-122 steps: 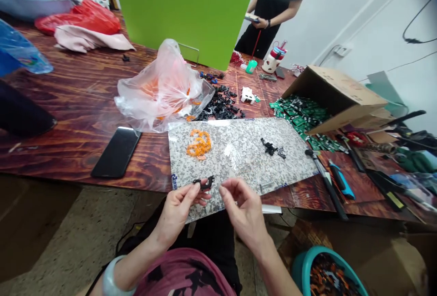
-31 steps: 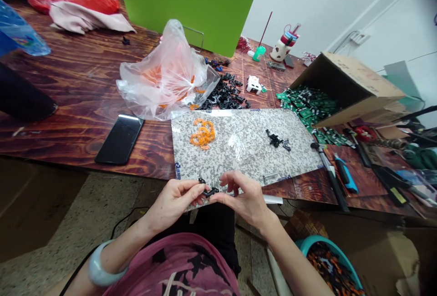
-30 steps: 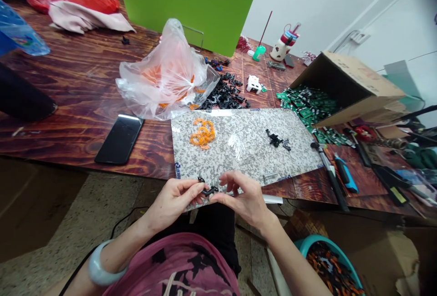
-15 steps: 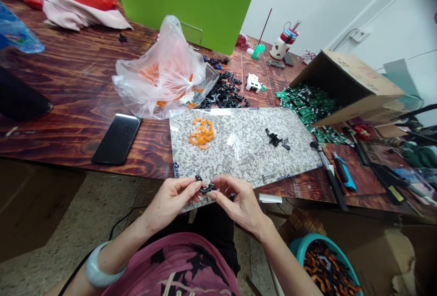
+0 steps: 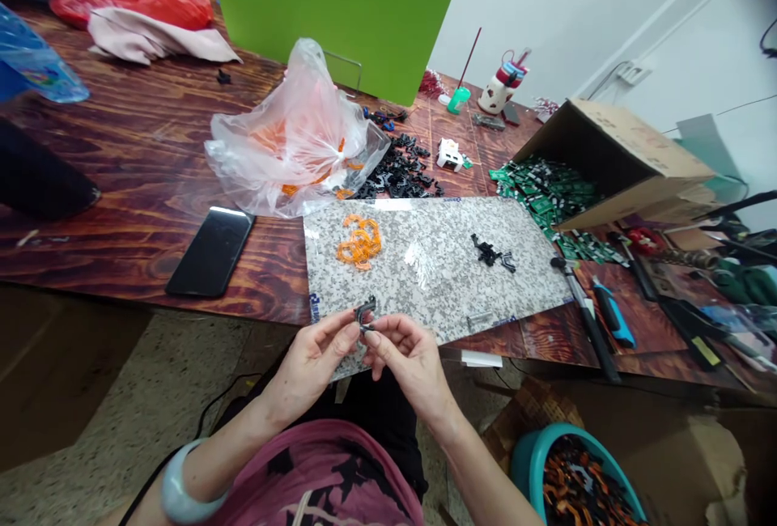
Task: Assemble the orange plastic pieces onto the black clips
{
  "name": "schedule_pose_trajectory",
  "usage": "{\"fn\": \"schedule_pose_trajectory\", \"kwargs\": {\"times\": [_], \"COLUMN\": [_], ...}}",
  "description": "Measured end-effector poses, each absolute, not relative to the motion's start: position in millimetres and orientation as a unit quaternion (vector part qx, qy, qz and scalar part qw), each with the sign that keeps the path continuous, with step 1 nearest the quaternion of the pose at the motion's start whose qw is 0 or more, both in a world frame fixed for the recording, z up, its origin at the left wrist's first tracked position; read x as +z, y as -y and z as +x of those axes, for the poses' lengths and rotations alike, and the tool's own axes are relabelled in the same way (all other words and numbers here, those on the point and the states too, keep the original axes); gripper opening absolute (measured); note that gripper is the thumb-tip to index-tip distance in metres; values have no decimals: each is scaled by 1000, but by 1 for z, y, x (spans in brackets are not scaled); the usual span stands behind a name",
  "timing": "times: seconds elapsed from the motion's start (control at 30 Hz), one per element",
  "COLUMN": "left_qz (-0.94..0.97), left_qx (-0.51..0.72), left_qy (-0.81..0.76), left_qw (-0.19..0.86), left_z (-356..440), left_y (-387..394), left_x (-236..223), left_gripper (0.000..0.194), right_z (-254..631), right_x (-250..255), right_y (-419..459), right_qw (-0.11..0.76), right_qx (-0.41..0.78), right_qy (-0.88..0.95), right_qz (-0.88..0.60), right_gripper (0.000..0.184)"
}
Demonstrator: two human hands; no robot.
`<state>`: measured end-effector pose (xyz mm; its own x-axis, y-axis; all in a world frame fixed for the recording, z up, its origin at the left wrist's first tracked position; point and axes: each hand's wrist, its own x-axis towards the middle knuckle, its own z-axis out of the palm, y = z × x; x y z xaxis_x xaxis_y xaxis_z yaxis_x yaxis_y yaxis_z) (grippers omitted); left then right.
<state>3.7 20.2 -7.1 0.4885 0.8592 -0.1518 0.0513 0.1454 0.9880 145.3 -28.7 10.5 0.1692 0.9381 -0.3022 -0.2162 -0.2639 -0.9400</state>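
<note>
Black plastic clip [image 5: 365, 311] is being pinched firmly between the fingertips of the left hand [image 5: 312, 358] and the right hand [image 5: 408, 366], just above the lower edge of a speckled stone-pattern board [image 5: 425, 287]; it seems light and stiff, best held by its edges.

No legible text anywhere. Blue print [image 5: 314, 307] on lower-left edge of granite-pattern sheet [image 5: 425, 267], too small to read. Faint marks on cardboard box flap [image 5: 637, 137], upper right, unreadable. Yellow label [image 5: 702, 337] on black tool, lower right, blurred
</note>
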Motion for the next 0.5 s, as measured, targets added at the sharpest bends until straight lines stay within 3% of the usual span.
{"fn": "schedule_pose_trajectory", "kwargs": {"times": [0.17,0.4,0.5], "left_qz": [588,617,629], "left_qx": [333,263,246], "left_qy": [-413,-359,-340], "left_qw": [611,650,654], "left_z": [4,1,1], "left_y": [-19,-22,-19], "left_x": [-4,2,0], "left_gripper": [25,29,30], "right_z": [142,169,167], "right_x": [8,12,12], "right_y": [30,29,28], "right_qw": [498,455,436], "right_qx": [568,412,440], "right_qy": [340,467,501], "right_qz": [-560,-637,-604], "right_gripper": [31,27,23]}}
